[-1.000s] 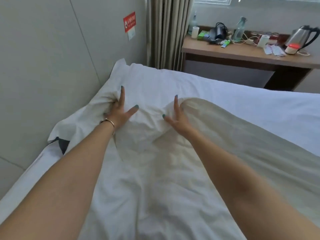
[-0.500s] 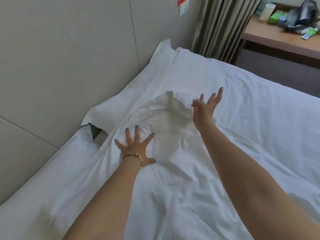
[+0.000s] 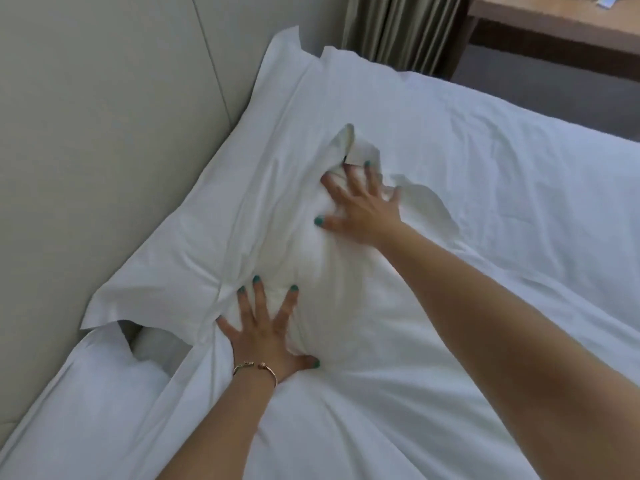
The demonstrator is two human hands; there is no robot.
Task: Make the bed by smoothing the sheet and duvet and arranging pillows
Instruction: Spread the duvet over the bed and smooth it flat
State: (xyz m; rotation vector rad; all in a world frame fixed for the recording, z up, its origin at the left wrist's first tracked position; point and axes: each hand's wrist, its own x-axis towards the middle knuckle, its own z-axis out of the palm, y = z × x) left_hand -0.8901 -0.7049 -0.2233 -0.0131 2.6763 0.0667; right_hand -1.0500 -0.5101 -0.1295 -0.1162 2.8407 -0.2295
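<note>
While both hands work on the bed, this is what shows:

Left hand: the left hand (image 3: pixel 263 329) lies flat with its fingers spread wide, pressing down on the near end of the puffy white pillow (image 3: pixel 311 271). It is not gripping anything (the green nails all show on top of the cloth).

Bracelet: a thin gold bracelet (image 3: pixel 256 368) sits round the left wrist.

Right hand: the right hand (image 3: pixel 360 209) rests on the far end of the same lump, fingers spread and a bit bent. Two fingertips touch a small fold of cloth that sticks up. I cannot tell if they pinch it.

Pillow: it makes a soft bump under white cloth, between the two hands, near the wall side of the bed.

Second pillow: a flat white pillow with a wide cloth border (image 3: pixel 214 202) lies along the wall, just beside the bump. Its near corner hangs over a dark gap.

Sheet: the white bed sheet (image 3: pixel 502 202) covers the bed to the right, with small wrinkles in it.

Duvet: a white duvet roll (image 3: pixel 104 393) lies at the near left, by the wall.

Wall: a pale grey padded wall panel (image 3: pixel 104 116) stands on the left.

Curtain: a striped brown curtain (image 3: pixel 401 29) hangs at the top.

Desk: a brown wooden desk (image 3: pixel 554 26) stands at the top right, well apart from the hands.
</note>
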